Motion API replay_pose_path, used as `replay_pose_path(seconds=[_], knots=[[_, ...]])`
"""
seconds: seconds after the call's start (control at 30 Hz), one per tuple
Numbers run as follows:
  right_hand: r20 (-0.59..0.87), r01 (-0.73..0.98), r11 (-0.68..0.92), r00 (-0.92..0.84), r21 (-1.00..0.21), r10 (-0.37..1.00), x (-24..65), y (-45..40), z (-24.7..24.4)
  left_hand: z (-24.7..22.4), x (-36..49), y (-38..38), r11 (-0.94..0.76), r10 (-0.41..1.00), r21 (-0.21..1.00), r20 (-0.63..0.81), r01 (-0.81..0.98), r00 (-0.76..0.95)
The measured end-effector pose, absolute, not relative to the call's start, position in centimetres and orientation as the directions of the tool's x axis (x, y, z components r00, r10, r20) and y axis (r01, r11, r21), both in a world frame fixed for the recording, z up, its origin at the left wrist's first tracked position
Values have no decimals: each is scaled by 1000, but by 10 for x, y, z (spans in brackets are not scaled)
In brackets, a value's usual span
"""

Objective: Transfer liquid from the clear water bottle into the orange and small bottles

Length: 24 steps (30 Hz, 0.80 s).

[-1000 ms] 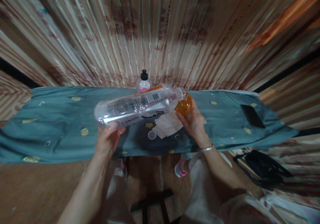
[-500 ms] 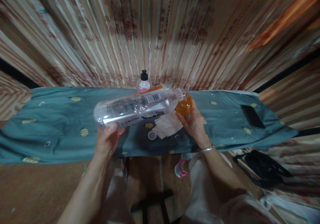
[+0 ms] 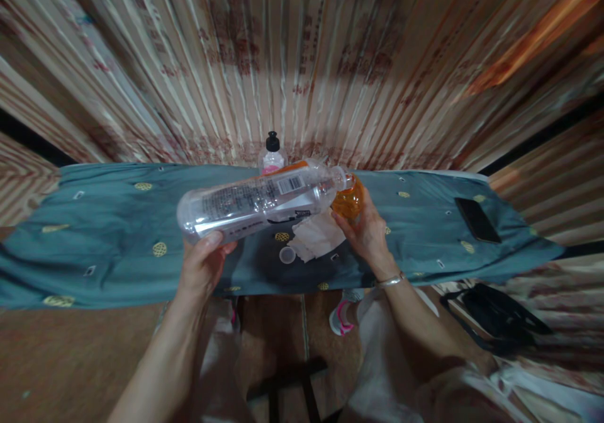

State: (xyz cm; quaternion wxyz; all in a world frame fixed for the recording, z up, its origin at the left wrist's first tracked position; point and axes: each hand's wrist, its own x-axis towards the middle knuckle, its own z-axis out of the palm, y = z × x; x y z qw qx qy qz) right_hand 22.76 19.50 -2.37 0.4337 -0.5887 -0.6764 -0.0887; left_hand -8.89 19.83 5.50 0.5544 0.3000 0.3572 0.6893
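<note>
A large clear plastic bottle [image 3: 250,203] with a printed label lies tilted in the air, its base in my left hand [image 3: 206,259], which is closed around it. Its neck points right and meets the top of a small orange bottle [image 3: 349,199]. My right hand [image 3: 368,231] wraps around that orange bottle; how full it is I cannot tell. Below the bottles, a crumpled white tissue [image 3: 318,237] rests on the cloth, and a small clear cap [image 3: 287,255] sits beside it.
Behind the large bottle stands a clear bottle with a black top [image 3: 272,152]. A dark phone [image 3: 476,219] lies on the right of the green tablecloth [image 3: 117,221]. A pleated curtain [image 3: 302,64] hangs behind the table. A black bag [image 3: 500,316] is at the lower right.
</note>
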Motion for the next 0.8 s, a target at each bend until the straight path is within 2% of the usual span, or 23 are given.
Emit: replay_pose_path(seconds=[0.13,0.3,0.8], knots=[[674,879,273,71,-391,735,228,194,-21,53,-89,199,-140,981,802,34,-580,-190],[723,890,297,51,-346,689,227,195,-22,53,-90,199,-126,981,810,16,-573,-194],[724,887,291,67,-358,686,227,197,-26,50,-90,201,-140,983,806,43,-575,-179]])
